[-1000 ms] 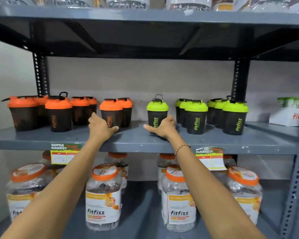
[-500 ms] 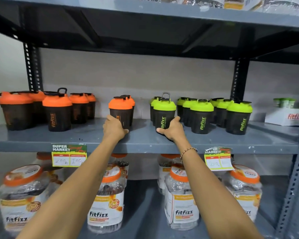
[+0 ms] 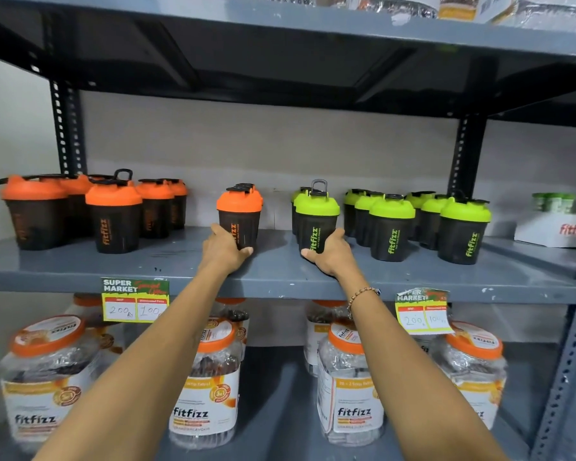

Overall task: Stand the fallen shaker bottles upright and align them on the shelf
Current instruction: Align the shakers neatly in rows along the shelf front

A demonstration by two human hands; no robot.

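Dark shaker bottles stand upright on the grey middle shelf (image 3: pixel 280 277). My left hand (image 3: pixel 225 249) grips the base of an orange-lidded shaker (image 3: pixel 241 216) at the shelf's middle; another orange one stands right behind it. My right hand (image 3: pixel 330 254) grips the base of a green-lidded shaker (image 3: pixel 316 221) with a raised carry loop. Several more orange-lidded shakers (image 3: pixel 113 214) stand in a loose group at the left. Several green-lidded shakers (image 3: pixel 393 227) stand in rows at the right. No shaker in view lies on its side.
A white Fitfizz box (image 3: pixel 559 229) with green-capped items sits at the shelf's far right. Two price tags (image 3: pixel 135 301) hang from the shelf's front edge. Large Fitfizz jars (image 3: pixel 203 394) fill the lower shelf. Black uprights stand at the back left and right.
Both hands slid the orange and green shakers toward each other and back on the shelf. The fingers closed round the bases. The view has moved closer.
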